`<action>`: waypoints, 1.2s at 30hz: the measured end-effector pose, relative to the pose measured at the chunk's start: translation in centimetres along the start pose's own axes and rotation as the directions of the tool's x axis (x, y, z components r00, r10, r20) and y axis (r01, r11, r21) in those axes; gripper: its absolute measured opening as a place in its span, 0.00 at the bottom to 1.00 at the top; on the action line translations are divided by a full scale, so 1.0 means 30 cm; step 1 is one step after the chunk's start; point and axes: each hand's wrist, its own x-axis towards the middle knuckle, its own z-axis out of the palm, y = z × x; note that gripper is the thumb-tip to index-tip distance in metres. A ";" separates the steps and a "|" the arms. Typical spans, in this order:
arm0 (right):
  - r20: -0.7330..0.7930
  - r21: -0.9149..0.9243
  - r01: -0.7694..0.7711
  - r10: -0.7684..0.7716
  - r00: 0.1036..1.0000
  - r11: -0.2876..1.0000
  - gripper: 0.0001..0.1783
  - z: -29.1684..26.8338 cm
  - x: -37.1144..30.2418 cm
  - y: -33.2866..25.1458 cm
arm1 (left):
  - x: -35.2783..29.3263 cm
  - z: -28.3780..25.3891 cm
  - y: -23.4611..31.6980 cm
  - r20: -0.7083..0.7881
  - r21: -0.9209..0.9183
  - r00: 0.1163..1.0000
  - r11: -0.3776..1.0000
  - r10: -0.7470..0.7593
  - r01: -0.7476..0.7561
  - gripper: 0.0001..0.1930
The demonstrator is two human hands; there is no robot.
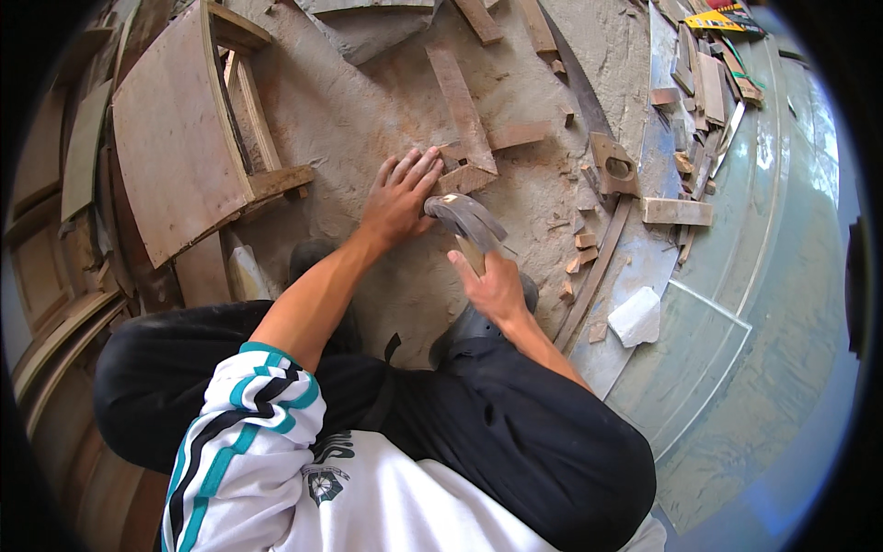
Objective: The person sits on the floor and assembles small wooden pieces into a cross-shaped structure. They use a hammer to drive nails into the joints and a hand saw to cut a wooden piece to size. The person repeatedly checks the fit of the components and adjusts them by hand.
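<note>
My right hand (495, 290) is wrapped round the wooden handle of a claw hammer (466, 221). The hammer's dark metal head is close beside my left thumb. My left hand (400, 198) lies with its fingers stretched out, the tips at the near end of a wooden piece on the ground. There a short wood block (467, 178) meets a longer wooden strip (460, 106) at an angle. Another short strip (521, 135) points off to the right from this joint. Whether a nail stands between my fingers is too small to tell.
A wooden box-like frame (179, 138) stands on the left. On the right lie a handsaw (614, 166) with a wooden handle, several offcuts (708, 87), a wood block (677, 212), a white chunk (636, 317) and a clear glass pane (690, 350).
</note>
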 end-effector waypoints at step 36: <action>-0.093 -0.102 0.136 -0.146 0.985 0.985 0.26 0.012 0.012 0.067 | -0.013 0.011 -0.004 0.021 -0.022 1.000 1.000 -0.002 0.002 0.40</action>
